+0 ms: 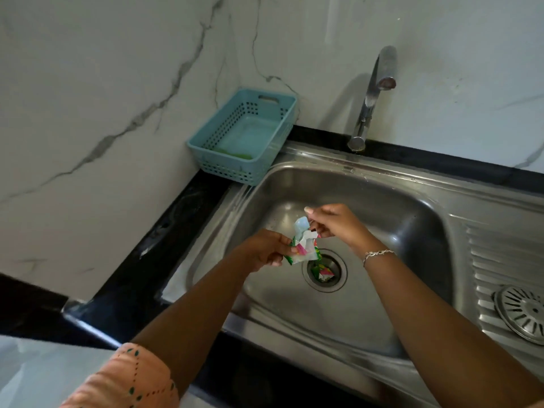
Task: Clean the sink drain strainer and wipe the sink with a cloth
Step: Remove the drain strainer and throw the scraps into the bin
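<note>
Over the steel sink (391,219), my left hand (266,250) grips a crumpled green, pink and white wrapper (303,250). My right hand (335,222) pinches the top of the same wrapper, a pale torn piece. Below them the drain opening (335,285) has no strainer in it and holds another scrap of coloured wrapper (323,272). The round metal strainer (522,313) lies on the ribbed drainboard at the right edge.
A blue perforated plastic basket (244,134) sits on the black counter at the sink's back left corner. A chrome faucet (372,98) rises behind the basin against the marble wall. The ribbed drainboard (506,260) lies to the right.
</note>
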A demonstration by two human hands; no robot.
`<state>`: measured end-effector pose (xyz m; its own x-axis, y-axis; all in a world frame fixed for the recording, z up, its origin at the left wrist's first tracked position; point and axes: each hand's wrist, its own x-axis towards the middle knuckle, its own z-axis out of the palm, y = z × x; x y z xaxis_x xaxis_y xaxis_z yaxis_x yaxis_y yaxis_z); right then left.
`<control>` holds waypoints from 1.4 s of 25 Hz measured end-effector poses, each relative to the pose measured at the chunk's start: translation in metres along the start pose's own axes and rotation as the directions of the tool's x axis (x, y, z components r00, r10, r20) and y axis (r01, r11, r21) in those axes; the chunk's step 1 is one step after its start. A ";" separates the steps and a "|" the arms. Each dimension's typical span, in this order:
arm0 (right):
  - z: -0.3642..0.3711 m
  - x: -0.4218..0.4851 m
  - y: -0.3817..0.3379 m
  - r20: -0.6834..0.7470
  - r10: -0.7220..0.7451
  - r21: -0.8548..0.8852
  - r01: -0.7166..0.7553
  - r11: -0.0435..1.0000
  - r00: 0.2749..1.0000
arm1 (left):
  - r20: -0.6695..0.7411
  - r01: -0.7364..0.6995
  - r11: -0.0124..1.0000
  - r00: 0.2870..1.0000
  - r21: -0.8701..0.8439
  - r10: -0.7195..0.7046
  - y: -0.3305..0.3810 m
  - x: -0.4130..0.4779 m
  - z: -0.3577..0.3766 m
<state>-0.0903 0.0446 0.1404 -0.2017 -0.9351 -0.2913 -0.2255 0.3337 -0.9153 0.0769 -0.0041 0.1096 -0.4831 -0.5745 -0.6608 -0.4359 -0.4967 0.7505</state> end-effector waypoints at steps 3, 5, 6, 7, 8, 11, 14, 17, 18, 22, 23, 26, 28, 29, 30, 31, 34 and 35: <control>0.020 -0.006 -0.019 0.006 0.022 0.107 -0.022 0.994 1.000 | -0.035 -0.033 0.996 0.999 -0.083 0.030 -0.006 -0.023 -0.020; 0.038 -0.012 -0.032 0.048 0.015 0.095 -0.020 0.995 0.999 | -0.083 -0.070 0.988 0.995 -0.136 0.059 -0.011 -0.041 -0.036; 0.047 -0.015 -0.038 0.065 0.004 0.087 -0.010 0.996 0.998 | -0.106 -0.085 0.984 0.992 -0.154 0.069 -0.013 -0.050 -0.044; 0.057 -0.019 -0.045 0.079 -0.009 0.082 0.003 0.997 0.997 | -0.121 -0.095 0.981 0.990 -0.169 0.075 -0.016 -0.059 -0.052; 0.069 -0.024 -0.053 0.093 -0.026 0.075 0.020 0.997 0.995 | -0.136 -0.108 0.977 0.987 -0.183 0.084 -0.021 -0.071 -0.061; 0.113 -0.042 -0.072 0.125 -0.076 0.067 0.068 0.995 0.989 | -0.180 -0.138 0.968 0.978 -0.210 0.100 -0.043 -0.110 -0.090; 0.163 -0.068 -0.088 0.174 -0.122 0.064 0.113 0.992 0.977 | -0.228 -0.168 0.966 0.966 -0.199 0.121 -0.075 -0.157 -0.118; 0.210 -0.094 -0.097 0.251 -0.158 0.048 0.151 0.987 0.955 | -0.282 -0.188 0.961 0.951 -0.203 0.126 -0.112 -0.203 -0.141; 0.227 -0.104 -0.098 0.286 -0.164 0.035 0.161 0.986 0.944 | -0.307 -0.197 0.954 0.944 -0.224 0.122 -0.128 -0.220 -0.147; 0.305 -0.143 -0.091 0.432 -0.178 -0.031 0.212 0.977 0.884 | -0.403 -0.179 0.927 0.915 -0.329 0.034 -0.200 -0.280 -0.170; 0.322 -0.152 -0.085 0.454 -0.173 -0.051 0.219 0.974 0.874 | -0.421 -0.158 0.926 0.907 -0.343 -0.002 -0.219 -0.292 -0.173; 0.376 -0.175 -0.058 0.534 -0.124 -0.126 0.224 0.966 0.837 | -0.472 -0.090 0.910 0.873 -0.405 -0.123 -0.278 -0.324 -0.181; 0.411 -0.189 -0.031 0.573 -0.085 -0.176 0.224 0.959 0.815 | -0.491 -0.021 0.901 0.844 -0.433 -0.217 -0.319 -0.342 -0.184; 0.428 -0.194 -0.016 0.585 -0.071 -0.210 0.235 0.949 0.808 | -0.496 0.014 0.893 0.827 -0.449 -0.263 -0.340 -0.348 -0.185; 0.442 -0.199 0.000 0.594 -0.051 -0.254 0.247 0.935 0.803 | -0.499 0.047 0.885 0.811 -0.464 -0.305 -0.360 -0.352 -0.185; 0.455 -0.203 0.016 0.596 -0.024 -0.302 0.252 0.919 0.803 | -0.502 0.080 0.876 0.793 -0.475 -0.345 -0.378 -0.355 -0.184; 0.487 -0.209 0.072 0.572 0.070 -0.441 0.234 0.867 0.817 | -0.522 0.219 0.862 0.718 -0.458 -0.459 -0.428 -0.348 -0.182; 0.495 -0.210 0.093 0.563 0.098 -0.482 0.230 0.845 0.821 | -0.526 0.274 0.852 0.690 -0.446 -0.497 -0.443 -0.340 -0.181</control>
<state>0.4034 0.2129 -0.0210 0.3486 -0.8020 -0.4850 -0.6967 0.1243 -0.7065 0.5718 0.2937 0.0035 0.2824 -0.4915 -0.8238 -0.1646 -0.8708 0.4632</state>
